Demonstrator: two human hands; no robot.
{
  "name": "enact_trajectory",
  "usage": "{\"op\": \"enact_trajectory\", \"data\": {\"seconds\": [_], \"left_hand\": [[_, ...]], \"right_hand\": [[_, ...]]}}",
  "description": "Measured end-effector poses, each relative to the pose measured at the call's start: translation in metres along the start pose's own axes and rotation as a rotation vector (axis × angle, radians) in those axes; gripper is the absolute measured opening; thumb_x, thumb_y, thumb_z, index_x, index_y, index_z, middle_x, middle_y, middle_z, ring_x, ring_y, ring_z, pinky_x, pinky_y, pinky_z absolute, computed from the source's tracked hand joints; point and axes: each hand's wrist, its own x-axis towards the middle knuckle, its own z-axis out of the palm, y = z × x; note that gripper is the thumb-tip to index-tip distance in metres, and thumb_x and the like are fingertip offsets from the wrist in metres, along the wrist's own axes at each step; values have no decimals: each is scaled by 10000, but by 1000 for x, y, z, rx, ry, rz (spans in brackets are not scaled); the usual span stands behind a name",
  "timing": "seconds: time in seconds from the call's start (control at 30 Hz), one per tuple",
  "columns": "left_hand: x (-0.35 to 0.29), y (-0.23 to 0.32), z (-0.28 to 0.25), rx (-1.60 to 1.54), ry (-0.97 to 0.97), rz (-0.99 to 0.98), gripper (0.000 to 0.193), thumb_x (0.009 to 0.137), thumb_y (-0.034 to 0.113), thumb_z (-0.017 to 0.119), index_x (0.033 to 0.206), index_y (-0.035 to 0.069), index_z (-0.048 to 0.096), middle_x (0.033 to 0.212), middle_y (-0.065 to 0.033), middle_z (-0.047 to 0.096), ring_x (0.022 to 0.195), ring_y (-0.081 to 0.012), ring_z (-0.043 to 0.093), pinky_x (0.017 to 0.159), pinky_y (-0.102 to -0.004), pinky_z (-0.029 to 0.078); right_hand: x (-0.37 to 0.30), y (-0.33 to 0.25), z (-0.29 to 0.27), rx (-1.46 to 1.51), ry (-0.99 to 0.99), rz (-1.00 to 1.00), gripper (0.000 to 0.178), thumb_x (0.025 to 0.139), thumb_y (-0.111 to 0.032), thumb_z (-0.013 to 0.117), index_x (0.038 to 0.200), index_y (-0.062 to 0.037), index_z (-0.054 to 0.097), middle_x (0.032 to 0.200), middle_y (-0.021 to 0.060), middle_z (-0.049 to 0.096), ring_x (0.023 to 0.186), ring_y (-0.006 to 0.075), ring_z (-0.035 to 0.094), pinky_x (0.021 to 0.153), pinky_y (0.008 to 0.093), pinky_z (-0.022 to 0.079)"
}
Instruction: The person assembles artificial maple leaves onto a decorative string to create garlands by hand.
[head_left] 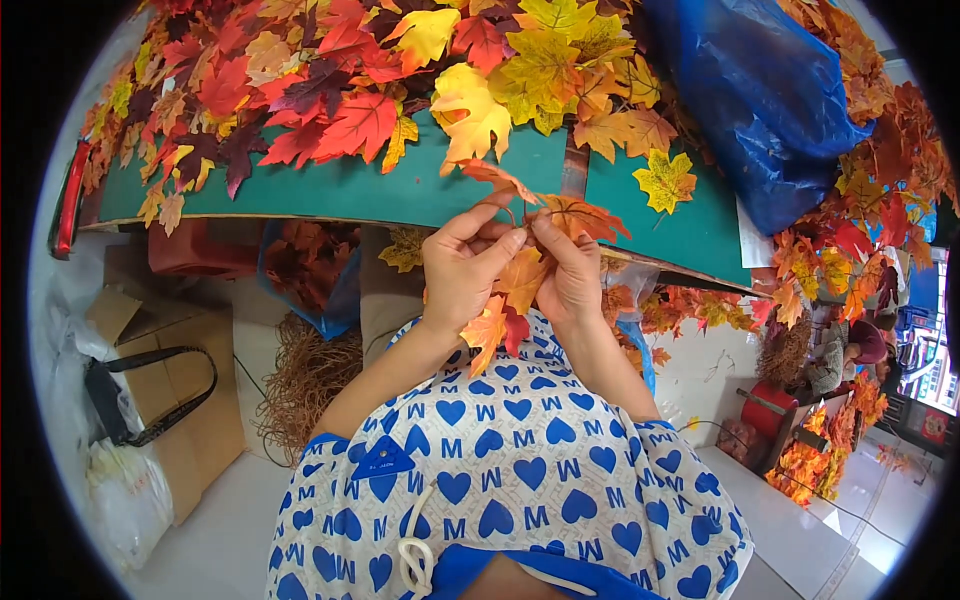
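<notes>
Above my lap, just short of the table edge, my left hand [462, 262] and my right hand [571, 268] meet with fingertips pinched. Between them runs a thin brown stem bearing orange artificial maple leaves [583, 217]. My left thumb and forefinger grip one stem, and my right thumb and forefinger press on a stem close beside it. Below the fingers hang more leaves of the strand, among them an orange-yellow leaf [486, 333]. Where the stems join is partly hidden by my fingers.
Loose red, yellow and purple leaves [360, 123] heap on the green table [400, 190]. A blue plastic bag [765, 100] lies at the right. Under the table are a leaf-filled bag [312, 270] and brown stems [312, 380]. Another person [862, 343] sits at far right.
</notes>
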Motion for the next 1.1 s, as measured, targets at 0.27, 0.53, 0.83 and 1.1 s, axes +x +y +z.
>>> {"op": "enact_trajectory", "data": {"seconds": [0.27, 0.53, 0.83, 1.1], "left_hand": [[-1, 3, 1, 8, -9, 8, 406, 796, -92, 619, 1193, -47, 548, 912, -94, 649, 826, -130, 646, 786, -236, 526], [-1, 4, 4, -4, -15, -19, 400, 800, -87, 617, 1191, -50, 548, 903, -88, 651, 826, -118, 642, 769, -224, 522], [-1, -3, 1, -26, 26, 24, 354, 794, -85, 632, 1141, -39, 582, 890, -81, 652, 795, -103, 628, 740, -213, 517], [-4, 3, -6, 314, 35, 60, 125, 809, -96, 586, 917, -34, 601, 873, -75, 658, 741, -105, 633, 647, -224, 512]], "right_hand": [[1, 2, -2, -13, 2, 3, 167, 805, 5, 666, 962, 18, 611, 909, 84, 655, 796, 144, 629, 722, 267, 513], [1, 3, -3, 69, -21, 4, 160, 815, -2, 656, 966, 11, 603, 910, 82, 654, 787, 140, 627, 714, 262, 511], [-2, 4, 0, -45, -5, -13, 147, 815, 17, 651, 953, -4, 606, 896, 64, 649, 788, 123, 615, 725, 247, 504], [-5, 2, -4, -419, -63, -196, 185, 767, 91, 609, 925, 0, 580, 887, 45, 635, 818, 99, 611, 744, 246, 498]]}}
